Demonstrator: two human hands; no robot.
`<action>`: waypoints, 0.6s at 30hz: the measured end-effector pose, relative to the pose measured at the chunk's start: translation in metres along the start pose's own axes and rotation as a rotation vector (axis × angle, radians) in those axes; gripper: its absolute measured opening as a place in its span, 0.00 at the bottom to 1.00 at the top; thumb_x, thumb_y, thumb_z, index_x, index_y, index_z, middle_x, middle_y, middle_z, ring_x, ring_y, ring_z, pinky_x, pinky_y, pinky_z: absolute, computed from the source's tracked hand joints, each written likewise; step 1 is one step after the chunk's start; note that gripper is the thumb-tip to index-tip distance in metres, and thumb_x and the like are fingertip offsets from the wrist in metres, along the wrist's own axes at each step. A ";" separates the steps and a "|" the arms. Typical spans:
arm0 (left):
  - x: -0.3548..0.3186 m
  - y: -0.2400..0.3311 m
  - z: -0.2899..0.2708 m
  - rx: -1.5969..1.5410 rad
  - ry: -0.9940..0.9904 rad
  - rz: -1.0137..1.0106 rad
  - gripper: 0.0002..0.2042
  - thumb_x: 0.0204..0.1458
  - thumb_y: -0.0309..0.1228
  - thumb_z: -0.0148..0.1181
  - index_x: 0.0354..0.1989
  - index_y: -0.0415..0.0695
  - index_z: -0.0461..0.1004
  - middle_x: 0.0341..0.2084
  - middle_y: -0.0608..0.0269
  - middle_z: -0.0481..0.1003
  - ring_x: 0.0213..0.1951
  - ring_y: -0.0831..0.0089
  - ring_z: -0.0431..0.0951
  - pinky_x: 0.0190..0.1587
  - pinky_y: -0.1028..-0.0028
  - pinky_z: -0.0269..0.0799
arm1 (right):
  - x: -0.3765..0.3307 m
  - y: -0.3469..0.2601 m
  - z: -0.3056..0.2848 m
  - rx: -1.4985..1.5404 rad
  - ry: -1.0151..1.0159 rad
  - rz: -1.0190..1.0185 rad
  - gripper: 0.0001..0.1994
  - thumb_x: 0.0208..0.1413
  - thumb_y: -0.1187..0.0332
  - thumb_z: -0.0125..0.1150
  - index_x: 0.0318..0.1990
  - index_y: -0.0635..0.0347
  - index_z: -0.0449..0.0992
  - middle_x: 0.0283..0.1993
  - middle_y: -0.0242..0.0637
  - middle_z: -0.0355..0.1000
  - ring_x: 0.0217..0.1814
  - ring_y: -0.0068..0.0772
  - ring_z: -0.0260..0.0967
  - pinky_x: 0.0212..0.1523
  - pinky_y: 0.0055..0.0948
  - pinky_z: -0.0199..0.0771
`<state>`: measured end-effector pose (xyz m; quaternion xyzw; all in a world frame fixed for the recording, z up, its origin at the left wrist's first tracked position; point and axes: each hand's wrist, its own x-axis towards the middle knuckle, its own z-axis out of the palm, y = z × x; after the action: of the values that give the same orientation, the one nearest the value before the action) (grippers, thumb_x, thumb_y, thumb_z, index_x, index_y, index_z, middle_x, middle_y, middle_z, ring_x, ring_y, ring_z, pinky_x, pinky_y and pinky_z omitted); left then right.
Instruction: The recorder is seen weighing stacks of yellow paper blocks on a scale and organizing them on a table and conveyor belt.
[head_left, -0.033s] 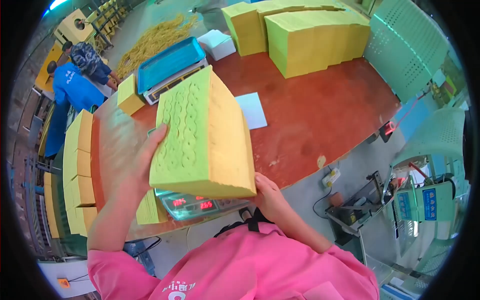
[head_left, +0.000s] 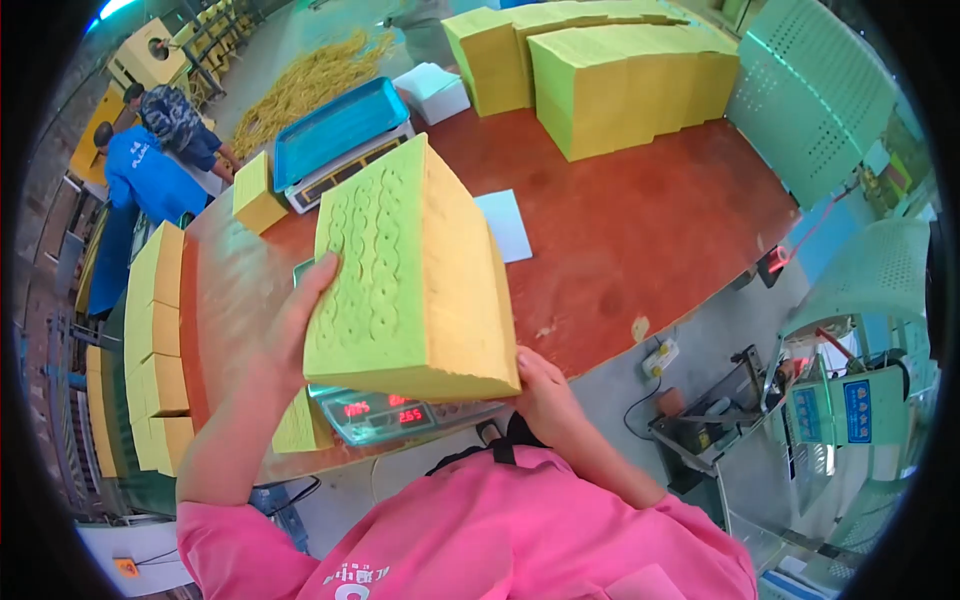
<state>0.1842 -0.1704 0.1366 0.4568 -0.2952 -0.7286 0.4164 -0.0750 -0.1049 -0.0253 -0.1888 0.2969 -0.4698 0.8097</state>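
Observation:
Between my two hands, a thick stack of yellow paper [head_left: 410,280] is held tilted above the table, its top face marked with rows of punched wavy cuts and small holes. My left hand [head_left: 305,315] grips its left side, thumb on the top face. At the lower right corner, my right hand [head_left: 545,392] supports the stack, most of its fingers hidden underneath. Below the stack is a digital scale [head_left: 375,415] with lit red digits, its pan mostly covered. A smaller yellow paper stack [head_left: 300,425] lies left of the scale.
Long rows of yellow paper [head_left: 625,95] stand at the back of the red table [head_left: 640,230]. Near them are white sheets [head_left: 507,225], a second scale with a blue tray [head_left: 340,130], and a perforated metal panel [head_left: 815,95]. Two people [head_left: 150,165] work at far left; machinery [head_left: 850,405] stands right.
The paper stack and both my hands have shifted slightly to the right. My grip looks the same.

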 end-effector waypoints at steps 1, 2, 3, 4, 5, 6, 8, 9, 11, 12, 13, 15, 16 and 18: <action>0.001 0.004 0.016 0.039 0.075 -0.020 0.28 0.61 0.50 0.51 0.65 0.46 0.62 0.57 0.58 0.72 0.55 0.69 0.76 0.57 0.65 0.72 | -0.008 -0.025 0.006 -0.063 0.038 -0.006 0.17 0.69 0.61 0.44 0.57 0.64 0.68 0.54 0.35 0.71 0.57 0.26 0.68 0.54 0.30 0.70; 0.011 0.005 0.023 0.039 0.065 -0.016 0.28 0.61 0.50 0.51 0.65 0.46 0.62 0.57 0.58 0.72 0.55 0.69 0.76 0.57 0.65 0.72 | -0.001 -0.039 -0.002 -0.068 0.040 -0.015 0.17 0.69 0.61 0.44 0.57 0.64 0.68 0.54 0.35 0.71 0.57 0.26 0.68 0.54 0.30 0.70; 0.024 0.008 0.031 -0.031 -0.022 0.011 0.28 0.61 0.50 0.51 0.65 0.46 0.62 0.57 0.58 0.72 0.54 0.69 0.76 0.56 0.65 0.72 | 0.009 -0.053 -0.012 -0.181 0.080 -0.089 0.17 0.69 0.61 0.45 0.56 0.63 0.69 0.53 0.34 0.71 0.55 0.24 0.68 0.52 0.28 0.70; 0.039 0.013 0.036 -0.102 -0.106 0.047 0.28 0.61 0.50 0.50 0.65 0.46 0.62 0.56 0.58 0.72 0.54 0.69 0.76 0.56 0.65 0.72 | 0.025 -0.068 -0.021 -0.297 0.112 -0.164 0.17 0.68 0.60 0.46 0.56 0.62 0.70 0.52 0.33 0.72 0.53 0.22 0.68 0.49 0.26 0.69; 0.059 0.014 0.035 -0.124 -0.162 0.114 0.27 0.61 0.49 0.51 0.64 0.46 0.63 0.55 0.59 0.73 0.53 0.69 0.76 0.55 0.65 0.72 | 0.043 -0.085 -0.026 -0.262 0.057 -0.200 0.17 0.68 0.60 0.47 0.56 0.61 0.70 0.49 0.31 0.73 0.48 0.19 0.68 0.45 0.25 0.68; 0.079 0.019 0.039 -0.121 -0.166 0.133 0.27 0.61 0.49 0.51 0.64 0.46 0.63 0.55 0.59 0.73 0.53 0.69 0.76 0.55 0.65 0.72 | 0.065 -0.103 -0.028 -0.269 0.042 -0.211 0.17 0.68 0.60 0.47 0.56 0.61 0.70 0.49 0.31 0.73 0.48 0.19 0.68 0.45 0.25 0.68; 0.120 0.029 0.051 -0.081 -0.096 0.174 0.26 0.61 0.48 0.51 0.63 0.45 0.64 0.55 0.59 0.73 0.54 0.68 0.76 0.55 0.65 0.72 | 0.102 -0.141 -0.032 -0.239 0.087 -0.167 0.17 0.68 0.59 0.47 0.56 0.60 0.70 0.49 0.30 0.73 0.48 0.20 0.68 0.46 0.27 0.69; 0.144 0.033 0.057 -0.105 -0.105 0.174 0.26 0.61 0.47 0.53 0.63 0.44 0.64 0.54 0.58 0.73 0.54 0.67 0.75 0.55 0.65 0.72 | 0.126 -0.154 -0.051 -0.261 0.073 -0.144 0.18 0.68 0.58 0.46 0.58 0.59 0.69 0.51 0.32 0.73 0.52 0.25 0.69 0.49 0.30 0.69; 0.187 0.040 0.061 -0.126 -0.087 0.170 0.26 0.61 0.47 0.53 0.62 0.44 0.64 0.54 0.58 0.73 0.54 0.67 0.75 0.55 0.64 0.72 | 0.170 -0.179 -0.067 -0.263 0.033 -0.123 0.19 0.67 0.57 0.46 0.58 0.58 0.69 0.52 0.32 0.72 0.53 0.26 0.68 0.50 0.32 0.70; 0.211 0.042 0.057 -0.145 -0.066 0.129 0.26 0.60 0.46 0.54 0.62 0.43 0.65 0.54 0.58 0.73 0.54 0.66 0.75 0.55 0.64 0.72 | 0.193 -0.184 -0.076 -0.247 0.020 -0.086 0.19 0.67 0.56 0.45 0.59 0.57 0.68 0.53 0.33 0.71 0.55 0.28 0.68 0.51 0.34 0.70; 0.238 0.041 0.049 -0.149 -0.068 0.201 0.24 0.59 0.45 0.55 0.61 0.45 0.67 0.52 0.58 0.75 0.53 0.64 0.75 0.55 0.60 0.71 | 0.219 -0.187 -0.088 -0.264 -0.012 -0.078 0.20 0.67 0.54 0.45 0.59 0.55 0.67 0.55 0.34 0.70 0.57 0.31 0.66 0.51 0.37 0.71; 0.270 0.047 0.046 -0.145 -0.040 0.217 0.24 0.59 0.45 0.55 0.61 0.45 0.66 0.53 0.58 0.75 0.54 0.64 0.75 0.55 0.59 0.71 | 0.254 -0.196 -0.090 -0.218 -0.017 -0.011 0.20 0.67 0.54 0.45 0.59 0.55 0.66 0.55 0.34 0.70 0.57 0.32 0.66 0.51 0.39 0.72; 0.286 0.049 0.048 -0.144 -0.033 0.201 0.25 0.59 0.45 0.54 0.61 0.46 0.66 0.53 0.58 0.74 0.54 0.63 0.75 0.55 0.58 0.71 | 0.269 -0.201 -0.093 -0.164 0.016 0.053 0.21 0.67 0.54 0.44 0.60 0.55 0.66 0.56 0.35 0.69 0.57 0.33 0.66 0.52 0.41 0.72; 0.322 0.057 0.046 -0.130 0.007 0.179 0.25 0.59 0.44 0.54 0.62 0.46 0.65 0.54 0.58 0.74 0.54 0.65 0.75 0.55 0.59 0.71 | 0.300 -0.213 -0.103 -0.151 0.010 0.105 0.21 0.67 0.54 0.44 0.60 0.56 0.65 0.57 0.36 0.68 0.57 0.35 0.66 0.52 0.43 0.73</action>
<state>0.0854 -0.4776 0.0671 0.4031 -0.2854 -0.7046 0.5095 -0.1661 -0.4730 -0.0692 -0.2311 0.3452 -0.4037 0.8151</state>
